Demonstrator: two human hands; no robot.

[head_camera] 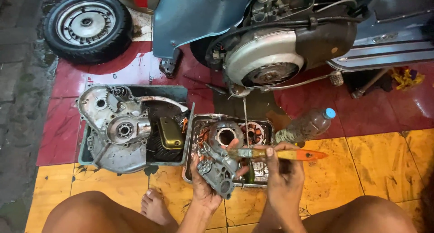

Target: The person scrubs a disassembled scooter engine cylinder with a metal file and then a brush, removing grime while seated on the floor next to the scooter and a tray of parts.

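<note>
My left hand [204, 184] holds a small grey metal engine part [219, 169] over a metal tray [188, 155] of dirty liquid. My right hand [282, 174] grips an orange-handled paintbrush [298, 155], its bristles lying across the top of the part. In the tray sit a round cylinder piece [224, 134] and a coil plate with copper windings [253, 134]. A thin stream of liquid falls from the scooter engine [264, 63] into the tray.
A grey tub [181, 94] on the left holds a large engine casing [113, 129] and a dark cover. A plastic bottle with a blue cap [309, 124] lies right of the tray. A loose wheel [88, 25] lies at the far left. My bare knees and one foot [156, 208] frame the bottom.
</note>
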